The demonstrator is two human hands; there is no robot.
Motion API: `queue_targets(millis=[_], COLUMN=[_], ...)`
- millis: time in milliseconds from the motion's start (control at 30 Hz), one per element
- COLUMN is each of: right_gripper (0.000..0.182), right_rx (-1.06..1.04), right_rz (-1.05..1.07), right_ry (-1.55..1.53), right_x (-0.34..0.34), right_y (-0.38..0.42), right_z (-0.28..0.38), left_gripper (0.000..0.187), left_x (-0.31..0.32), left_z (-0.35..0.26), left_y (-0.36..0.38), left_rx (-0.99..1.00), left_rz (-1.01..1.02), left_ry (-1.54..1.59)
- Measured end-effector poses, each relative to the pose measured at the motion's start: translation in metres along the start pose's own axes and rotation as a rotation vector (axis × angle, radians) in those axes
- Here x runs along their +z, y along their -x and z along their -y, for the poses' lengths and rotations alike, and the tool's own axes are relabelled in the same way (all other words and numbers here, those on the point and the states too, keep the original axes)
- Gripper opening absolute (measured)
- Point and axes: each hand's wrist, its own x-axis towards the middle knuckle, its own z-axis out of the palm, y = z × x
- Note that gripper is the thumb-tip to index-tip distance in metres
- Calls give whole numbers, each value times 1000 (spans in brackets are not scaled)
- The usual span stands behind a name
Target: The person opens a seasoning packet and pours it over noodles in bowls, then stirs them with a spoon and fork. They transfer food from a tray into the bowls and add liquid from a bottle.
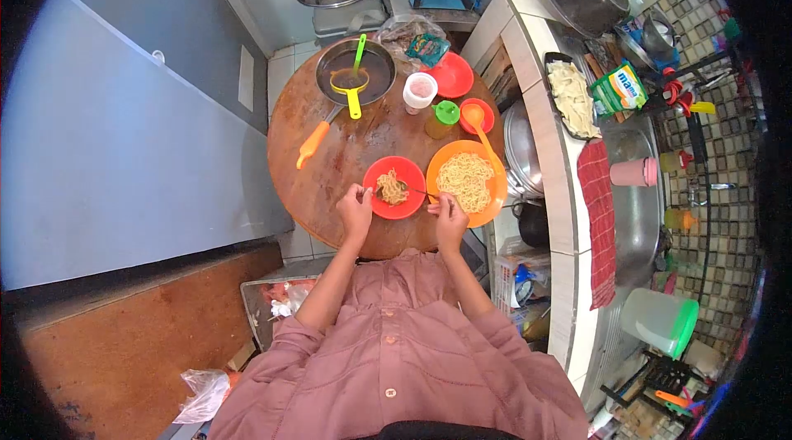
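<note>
A red bowl (397, 207) holding a small heap of noodles (391, 187) stands near the front of the round wooden table (318, 196). My left hand (355, 210) is closed at the bowl's left rim; what its fingers grip there is too small to make out. My right hand (448, 213) is pinched on the handle of a dark utensil (423, 192), which reaches over the bowl's right rim into the noodles. Just beyond that hand, an orange plate (481, 215) carries a larger pile of plain noodles (464, 180).
Further back stand a pan (383, 68) with a yellow strainer (353, 93), a white cup (420, 90), a green-lidded jar (446, 114), a red plate (454, 75) and a small red bowl with an orange ladle (473, 115). A tiled counter (563, 275) runs along the right.
</note>
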Motion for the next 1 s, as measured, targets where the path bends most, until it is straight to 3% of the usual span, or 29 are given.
queue_targets(millis=[67,100,167,267,300,367,533,600,700,933,1000], right_gripper=[18,18,16,15,15,15,16,17,17,15,13], right_rx=[-264,-264,-746,-836,-835,-346,-310,-107,64,-76,-638], right_rz=[157,153,274,231,234,111,49,144,190,295,274], right_ry=[250,253,559,557,553,317,221,-37,-79,292,503], right_x=[-3,-4,-5,-9,-8,-6,5,9,4,-21,-22], right_y=[13,15,17,9,8,-2,-40,-44,-43,7,19], right_z=[10,7,-5,-16,-11,0,-6,-14,-24,-5,-3], left_gripper=[17,17,17,17,17,19,20,21,20,20,20], left_x=[2,2,-1,-7,-13,-22,-30,-22,-12,-2,2], left_z=[3,1,-4,-4,-7,-12,-17,-9,-2,-8,-3], left_y=[-1,-2,-2,-2,-2,-1,9,11,11,7,5], left_rx=[-11,-11,11,9,8,32,32,37,54,-4,4], left_rz=[13,18,25,22,19,-18,39,57,42,16,12], left_ry=[66,68,0,28,25,54,9,-14,26,12,20])
